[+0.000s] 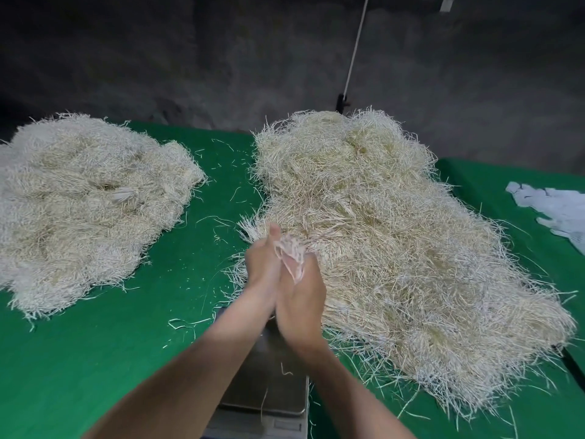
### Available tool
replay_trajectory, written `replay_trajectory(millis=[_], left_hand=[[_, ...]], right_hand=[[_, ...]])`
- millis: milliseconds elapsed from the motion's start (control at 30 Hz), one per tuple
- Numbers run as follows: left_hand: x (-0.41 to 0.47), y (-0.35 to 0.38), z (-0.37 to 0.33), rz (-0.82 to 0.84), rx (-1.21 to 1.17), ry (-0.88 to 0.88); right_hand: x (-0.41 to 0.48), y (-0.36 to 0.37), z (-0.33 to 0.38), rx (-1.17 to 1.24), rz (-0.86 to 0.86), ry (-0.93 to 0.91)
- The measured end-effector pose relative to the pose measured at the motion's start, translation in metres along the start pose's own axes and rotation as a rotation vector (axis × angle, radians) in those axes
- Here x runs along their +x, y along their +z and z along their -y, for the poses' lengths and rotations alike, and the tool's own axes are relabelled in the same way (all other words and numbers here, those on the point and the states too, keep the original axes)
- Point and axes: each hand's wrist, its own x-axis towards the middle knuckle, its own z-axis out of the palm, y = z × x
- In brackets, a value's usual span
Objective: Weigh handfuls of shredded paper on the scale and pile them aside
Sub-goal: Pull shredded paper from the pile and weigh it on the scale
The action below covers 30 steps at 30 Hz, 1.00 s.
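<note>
at the bottom centre of the frame, nearest you, the scale (269,384) sits on the green cloth (95,359), its steel pan bare but for a few stray strands and partly hidden under your forearms; its readout is not visible from here. just beyond the pan's far edge, your left hand (262,267) and right hand (305,299) are pressed together, clasping a handful of shredded paper (289,253) between them, the strands poking out above your fingers; the fingers themselves are blurred, so exactly how they curl is hard to say. the handful is at the near-left fringe of the big heap (380,232) that fills the right half of the frame, and it looks as if you are gathering and tidying a portion from that heap, so the weighing of this handful is not yet done. the next move likely calls for drawing the bundle back towards you and setting it squarely on the pan, with trailing strands lifted clear of the heap and the cloth so they do not skew the reading. the second pile (88,198) at the upper left, well apart from the heap, is probably where weighed portions go. at the right edge lie what look like white gloves (557,207), and at the top a pale cord (356,49) slants against the dark wall.
</note>
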Motion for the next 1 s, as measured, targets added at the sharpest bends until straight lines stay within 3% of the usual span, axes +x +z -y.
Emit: replay_trajectory(millis=[133, 200, 333, 367, 433, 467, 533, 633, 733, 800, 867, 1000], left_hand=[[-0.006, 0.002, 0.013, -0.010, 0.126, 0.054], [-0.004, -0.004, 0.010, 0.031, 0.131, 0.104], [0.008, -0.022, -0.001, -0.012, 0.408, 0.307], [0.005, -0.020, -0.001, 0.009, 0.464, 0.311], [-0.002, -0.011, -0.001, 0.171, 0.439, 0.219], [-0.006, -0.011, -0.005, 0.244, 0.326, 0.132], [-0.013, -0.019, -0.014, 0.261, 0.088, -0.050], [-0.019, -0.044, -0.003, 0.105, 0.067, 0.001], [-0.042, -0.043, 0.007, 0.227, 0.010, -0.147], [-0.033, -0.040, 0.004, 0.103, -0.027, -0.184], [-0.015, -0.043, 0.000, -0.134, 0.021, -0.133], [0.010, -0.067, 0.008, -0.285, 0.131, 0.005]], right_hand=[[0.019, -0.015, -0.007, 0.025, 0.039, 0.042], [0.027, -0.025, -0.006, 0.165, 0.180, 0.127], [0.036, -0.045, -0.005, 0.525, 0.363, 0.247], [0.037, -0.045, -0.002, 0.536, 0.407, 0.221], [0.030, -0.035, 0.007, 0.328, 0.477, 0.115], [0.026, -0.031, 0.009, 0.202, 0.463, 0.097], [0.027, -0.031, 0.014, 0.286, 0.329, 0.234], [0.036, -0.033, 0.010, 0.519, 0.152, 0.504], [0.023, -0.009, 0.004, 0.478, 0.077, 0.421], [0.002, 0.008, 0.005, 0.239, 0.122, 0.213], [-0.011, 0.018, 0.004, 0.090, 0.173, 0.037], [-0.012, 0.023, 0.008, 0.054, 0.442, 0.089]])
